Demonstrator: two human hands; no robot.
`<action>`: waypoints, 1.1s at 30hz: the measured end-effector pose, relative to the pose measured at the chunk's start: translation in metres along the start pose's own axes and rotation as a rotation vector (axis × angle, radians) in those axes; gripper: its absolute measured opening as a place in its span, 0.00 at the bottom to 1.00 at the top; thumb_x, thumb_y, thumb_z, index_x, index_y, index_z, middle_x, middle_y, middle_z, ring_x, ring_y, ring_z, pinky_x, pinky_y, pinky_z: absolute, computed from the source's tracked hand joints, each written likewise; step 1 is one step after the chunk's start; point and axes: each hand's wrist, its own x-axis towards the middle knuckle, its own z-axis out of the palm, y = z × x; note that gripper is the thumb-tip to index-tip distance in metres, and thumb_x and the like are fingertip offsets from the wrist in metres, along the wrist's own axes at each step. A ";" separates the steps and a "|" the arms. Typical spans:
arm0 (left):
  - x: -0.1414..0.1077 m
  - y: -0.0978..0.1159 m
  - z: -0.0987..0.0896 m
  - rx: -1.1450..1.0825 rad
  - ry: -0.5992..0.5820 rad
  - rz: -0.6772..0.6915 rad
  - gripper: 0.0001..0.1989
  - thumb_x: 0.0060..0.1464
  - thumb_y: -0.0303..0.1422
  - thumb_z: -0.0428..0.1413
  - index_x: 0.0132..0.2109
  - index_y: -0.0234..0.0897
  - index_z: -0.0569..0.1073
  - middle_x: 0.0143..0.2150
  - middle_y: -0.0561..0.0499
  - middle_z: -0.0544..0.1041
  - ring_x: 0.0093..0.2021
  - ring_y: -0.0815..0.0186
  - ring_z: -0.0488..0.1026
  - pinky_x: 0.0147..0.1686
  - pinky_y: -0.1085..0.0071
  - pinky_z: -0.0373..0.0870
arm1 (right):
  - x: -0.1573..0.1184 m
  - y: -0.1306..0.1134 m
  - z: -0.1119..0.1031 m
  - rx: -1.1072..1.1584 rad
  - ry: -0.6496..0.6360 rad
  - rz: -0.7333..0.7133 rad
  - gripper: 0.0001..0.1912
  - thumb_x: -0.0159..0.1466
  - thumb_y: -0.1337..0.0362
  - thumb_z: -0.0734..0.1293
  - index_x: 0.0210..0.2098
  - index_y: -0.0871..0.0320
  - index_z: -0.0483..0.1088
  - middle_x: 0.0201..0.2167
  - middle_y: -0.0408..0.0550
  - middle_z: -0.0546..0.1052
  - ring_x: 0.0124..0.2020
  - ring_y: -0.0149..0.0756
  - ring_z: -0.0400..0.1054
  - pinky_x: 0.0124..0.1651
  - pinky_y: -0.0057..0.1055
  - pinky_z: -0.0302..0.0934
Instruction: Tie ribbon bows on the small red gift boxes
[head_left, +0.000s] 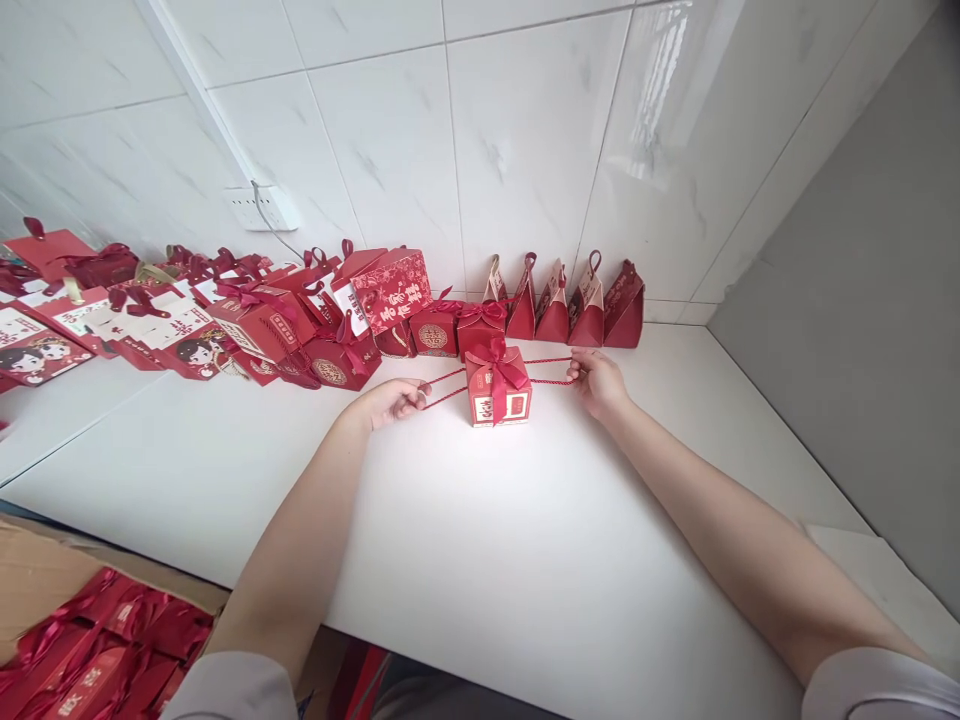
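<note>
A small red gift box [517, 408] with a red ribbon bow [498, 372] on top rests on the white table. Twisted red cords [448, 388] stretch out from both of its sides. My left hand [397, 400], left of the box, pinches the cord loop on that side. On the other side, my right hand [596, 380] has its fingers closed on the opposite cord loop [551, 381]. Both loops look drawn out nearly straight. Neither hand touches the box itself.
Red gift boxes [435, 335] and pointed ones [586, 312] line the tiled wall. More boxes [270, 322] are heaped at the left. An open carton [45, 555] of red boxes sits below the table's left front edge. A grey panel [847, 250] borders the right.
</note>
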 end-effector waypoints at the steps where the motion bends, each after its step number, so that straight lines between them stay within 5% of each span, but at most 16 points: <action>1: -0.001 -0.001 0.000 0.040 -0.005 0.000 0.06 0.44 0.26 0.62 0.32 0.33 0.74 0.24 0.50 0.73 0.14 0.77 0.55 0.12 0.79 0.43 | -0.002 0.003 0.001 -0.040 -0.003 -0.015 0.13 0.69 0.58 0.65 0.48 0.61 0.70 0.43 0.48 0.75 0.37 0.34 0.72 0.39 0.34 0.70; 4: -0.002 -0.002 0.005 0.144 0.047 0.067 0.11 0.42 0.31 0.65 0.36 0.34 0.77 0.33 0.44 0.79 0.15 0.75 0.57 0.13 0.78 0.43 | -0.013 0.006 0.010 -0.127 -0.022 -0.119 0.10 0.65 0.58 0.68 0.40 0.59 0.71 0.44 0.48 0.75 0.45 0.38 0.70 0.47 0.38 0.67; 6: 0.001 -0.002 0.013 0.187 0.143 0.179 0.14 0.45 0.36 0.64 0.41 0.36 0.77 0.40 0.43 0.80 0.20 0.72 0.64 0.17 0.77 0.52 | -0.025 0.006 0.020 -0.151 -0.087 -0.182 0.10 0.61 0.56 0.70 0.35 0.56 0.72 0.43 0.47 0.76 0.48 0.40 0.68 0.53 0.39 0.64; 10: 0.009 -0.002 0.032 0.236 0.250 0.394 0.23 0.57 0.46 0.54 0.57 0.45 0.71 0.55 0.45 0.76 0.46 0.61 0.75 0.39 0.68 0.70 | -0.046 0.005 0.039 -0.141 -0.299 -0.161 0.21 0.60 0.44 0.68 0.44 0.53 0.72 0.43 0.47 0.80 0.47 0.42 0.71 0.57 0.44 0.60; 17: -0.020 0.018 0.047 0.441 0.440 0.569 0.29 0.62 0.53 0.44 0.60 0.39 0.67 0.55 0.41 0.74 0.59 0.51 0.67 0.60 0.56 0.59 | -0.034 0.015 0.032 -0.057 -0.325 -0.031 0.26 0.63 0.39 0.62 0.50 0.51 0.70 0.53 0.50 0.76 0.60 0.43 0.65 0.64 0.47 0.54; 20: -0.038 0.042 0.061 0.571 0.308 0.679 0.29 0.57 0.51 0.54 0.62 0.46 0.65 0.63 0.47 0.68 0.65 0.54 0.62 0.64 0.59 0.56 | -0.020 0.017 0.023 -0.010 -0.292 0.025 0.24 0.61 0.39 0.64 0.45 0.51 0.70 0.48 0.51 0.78 0.55 0.44 0.69 0.58 0.46 0.63; 22: -0.043 0.058 0.074 0.824 0.057 0.751 0.43 0.46 0.49 0.64 0.67 0.49 0.59 0.70 0.50 0.59 0.71 0.52 0.51 0.67 0.59 0.51 | -0.015 0.017 0.019 0.003 -0.281 0.048 0.23 0.59 0.41 0.67 0.41 0.52 0.71 0.44 0.51 0.78 0.51 0.43 0.72 0.55 0.43 0.67; 25: -0.037 0.078 0.091 1.242 -0.203 0.703 0.56 0.39 0.47 0.68 0.71 0.48 0.49 0.73 0.46 0.50 0.73 0.46 0.43 0.68 0.53 0.48 | -0.014 0.017 0.018 -0.003 -0.276 0.063 0.20 0.56 0.44 0.71 0.37 0.52 0.72 0.40 0.49 0.78 0.47 0.42 0.73 0.52 0.41 0.69; 29: -0.030 0.089 0.104 1.491 -0.308 0.620 0.51 0.39 0.48 0.65 0.69 0.43 0.56 0.67 0.41 0.62 0.68 0.45 0.54 0.66 0.53 0.50 | -0.016 0.018 0.018 -0.035 -0.298 0.063 0.18 0.53 0.49 0.75 0.34 0.53 0.73 0.37 0.47 0.78 0.44 0.40 0.74 0.50 0.39 0.70; 33: -0.047 0.091 0.105 1.564 -0.316 0.573 0.54 0.37 0.50 0.65 0.69 0.44 0.53 0.70 0.42 0.58 0.71 0.48 0.49 0.68 0.53 0.45 | -0.017 0.018 0.018 -0.059 -0.325 0.057 0.18 0.51 0.50 0.77 0.32 0.54 0.73 0.37 0.47 0.79 0.43 0.40 0.74 0.50 0.39 0.70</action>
